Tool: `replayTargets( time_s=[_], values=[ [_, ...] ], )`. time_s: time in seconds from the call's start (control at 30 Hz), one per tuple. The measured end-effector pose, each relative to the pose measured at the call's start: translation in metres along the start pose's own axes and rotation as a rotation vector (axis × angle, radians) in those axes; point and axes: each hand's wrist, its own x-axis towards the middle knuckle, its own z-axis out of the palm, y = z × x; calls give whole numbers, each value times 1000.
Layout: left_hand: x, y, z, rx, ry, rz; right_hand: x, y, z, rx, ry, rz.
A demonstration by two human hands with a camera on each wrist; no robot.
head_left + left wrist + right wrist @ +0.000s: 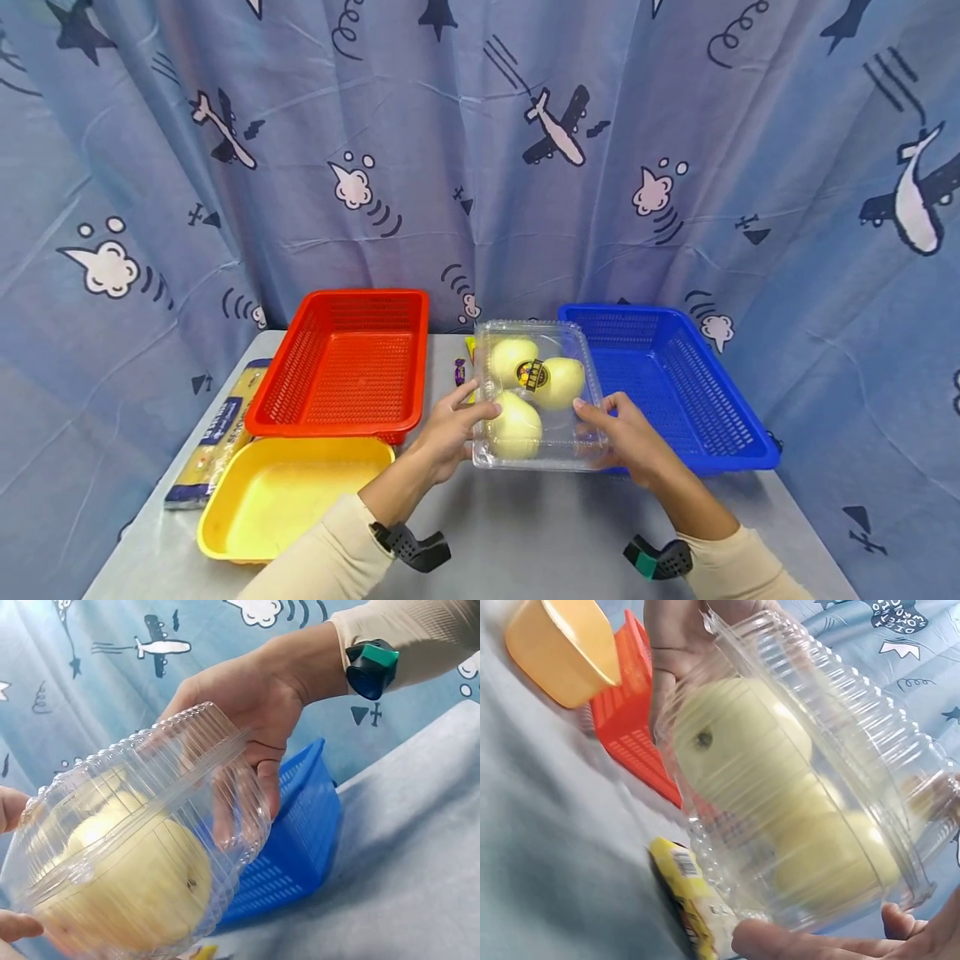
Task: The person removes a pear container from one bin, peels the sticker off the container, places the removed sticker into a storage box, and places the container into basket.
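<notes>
A clear plastic clamshell box (562,442) is held above the table by both hands, its lid down. Inside lie three pale yellow, pear-like fruits (514,425), and a dark round sticker (532,375) is on the lid. My left hand (444,435) grips the box's left side, thumb over the top edge. On the opposite side, my right hand (630,440) grips it with the thumb on top and the fingers beneath. The right wrist view shows the fruits (742,746) through the ribbed wall.
A red basket (360,429) stands at the left behind a yellow tub (300,546), with a yellow-and-blue packet (217,433) beside them. At the right is a blue basket (720,408). A purple-wrapped item (460,372) and a yellow packet (682,889) lie near the box. A curtain (465,167) hangs behind.
</notes>
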Motion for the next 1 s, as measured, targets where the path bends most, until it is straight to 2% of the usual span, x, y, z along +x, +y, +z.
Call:
replayTargets(
  time_s=[0.33, 0.53, 0.73, 1.0],
  values=[
    [-9, -13, -18, 61, 45, 2, 2, 24, 24, 14, 39, -9],
    [-11, -23, -24, 82, 74, 1, 5, 38, 34, 48, 51, -13],
    [-12, -34, -27, 62, 90, -9, 6, 53, 44, 87, 61, -10],
    [-14, -49, -32, 48, 116, -31, 7, 65, 51, 76, 69, 0]
  ],
)
